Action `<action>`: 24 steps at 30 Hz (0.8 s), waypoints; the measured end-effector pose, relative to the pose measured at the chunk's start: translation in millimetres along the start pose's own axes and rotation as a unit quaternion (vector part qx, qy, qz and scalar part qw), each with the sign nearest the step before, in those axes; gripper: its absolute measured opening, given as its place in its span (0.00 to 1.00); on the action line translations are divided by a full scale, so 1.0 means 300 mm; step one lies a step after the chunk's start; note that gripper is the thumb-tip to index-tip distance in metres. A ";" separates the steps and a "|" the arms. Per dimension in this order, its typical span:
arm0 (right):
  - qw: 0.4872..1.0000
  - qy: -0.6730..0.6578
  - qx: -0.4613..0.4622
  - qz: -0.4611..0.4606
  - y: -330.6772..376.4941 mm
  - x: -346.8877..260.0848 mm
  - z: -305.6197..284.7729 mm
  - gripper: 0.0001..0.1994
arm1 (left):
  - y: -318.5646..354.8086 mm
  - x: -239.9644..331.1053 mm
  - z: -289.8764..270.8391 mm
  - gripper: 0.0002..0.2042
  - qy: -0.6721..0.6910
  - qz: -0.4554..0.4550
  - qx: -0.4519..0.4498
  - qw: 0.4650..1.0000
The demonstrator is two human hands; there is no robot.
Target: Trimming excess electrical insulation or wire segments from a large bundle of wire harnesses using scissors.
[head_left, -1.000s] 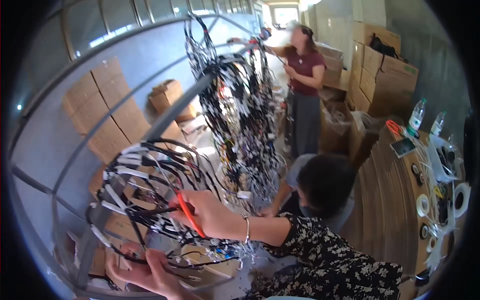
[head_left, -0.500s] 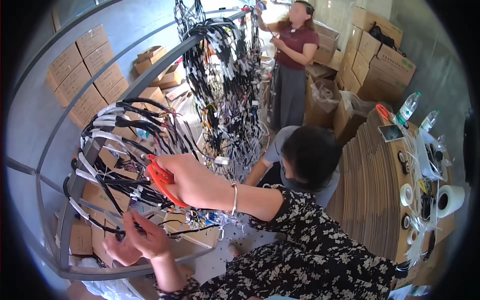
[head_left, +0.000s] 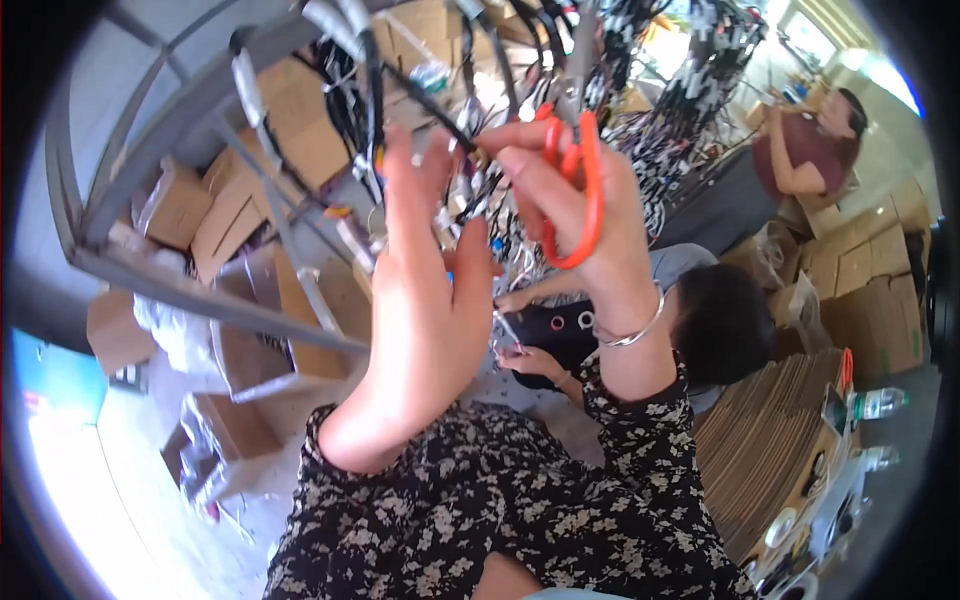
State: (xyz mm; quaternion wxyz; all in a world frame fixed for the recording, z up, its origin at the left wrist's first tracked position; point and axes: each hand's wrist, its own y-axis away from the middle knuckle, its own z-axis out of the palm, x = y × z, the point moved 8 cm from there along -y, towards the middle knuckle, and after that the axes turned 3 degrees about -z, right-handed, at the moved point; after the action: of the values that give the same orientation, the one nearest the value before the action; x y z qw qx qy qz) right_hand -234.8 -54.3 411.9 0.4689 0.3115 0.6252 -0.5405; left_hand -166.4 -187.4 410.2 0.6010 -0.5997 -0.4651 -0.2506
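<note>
My right hand (head_left: 615, 215) is closed round a pair of scissors with red-orange handles (head_left: 592, 205), blades pointing up and away from me. Its thumb and forefinger also meet at a black taped wire bundle (head_left: 435, 108) that slants down from the frame. Beside it my left hand (head_left: 420, 290) is upright, fingers stretched and thumb apart, close to the hanging wires. Whether its fingertips touch a wire is hard to see. White-and-black wire harnesses (head_left: 370, 90) hang from the grey metal frame (head_left: 210, 300) in front of me.
A crouching co-worker (head_left: 725, 320) handles something thin just beyond my right arm. Another person (head_left: 810, 150) stands at the far right. Flattened cardboard (head_left: 765, 440) is stacked at right, near bottles (head_left: 880, 403) and tape rolls (head_left: 780, 527). Open cartons (head_left: 250, 315) stand at left.
My view has swung so the frame and wires sit higher. My hands have come together; the left has opened upward, and the right still holds the scissors, now with fingertips at a wire bundle.
</note>
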 end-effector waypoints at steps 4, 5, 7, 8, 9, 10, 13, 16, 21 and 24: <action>0.997 0.036 0.050 -0.040 0.040 -0.008 -0.027 0.11 | -0.040 -0.108 0.051 0.30 0.169 -0.072 -0.041 0.982; 0.996 0.031 0.060 -0.055 0.053 -0.005 -0.042 0.10 | -0.049 -0.104 0.060 0.28 0.181 -0.095 -0.043 0.978; 0.995 0.050 0.083 -0.037 0.092 -0.017 -0.064 0.05 | -0.064 -0.111 0.060 0.27 0.197 -0.081 -0.050 0.976; 0.995 0.047 0.073 -0.051 0.116 -0.011 -0.064 0.06 | -0.062 -0.106 0.059 0.26 0.215 -0.064 -0.057 0.973; 0.995 0.044 0.063 -0.066 0.137 -0.007 -0.065 0.08 | -0.058 -0.114 0.060 0.24 0.247 -0.071 -0.061 0.965; 0.997 0.036 0.064 -0.019 0.163 0.008 -0.068 0.12 | -0.053 -0.113 0.061 0.24 0.255 -0.076 -0.070 0.961; 0.995 0.086 -0.023 -0.035 0.205 0.043 -0.066 0.15 | -0.039 -0.105 0.049 0.23 0.263 -0.098 -0.082 0.956; 0.996 0.010 -0.070 0.051 0.238 0.072 -0.022 0.17 | -0.025 -0.078 0.007 0.18 0.259 -0.090 -0.043 0.961; 0.983 0.088 -0.152 0.062 0.251 0.044 0.017 0.20 | -0.007 -0.072 -0.027 0.18 0.266 -0.108 -0.002 0.958; 0.981 0.073 -0.164 0.067 0.264 0.038 0.043 0.18 | -0.011 -0.082 -0.034 0.17 0.275 -0.112 0.002 0.955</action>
State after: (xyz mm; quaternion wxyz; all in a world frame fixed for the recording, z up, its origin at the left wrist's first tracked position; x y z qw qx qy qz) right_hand -164.8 -50.4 371.4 0.5018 0.3104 0.7157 -0.3737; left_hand -177.4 -204.1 392.3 0.6751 -0.4504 -0.3462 -0.4707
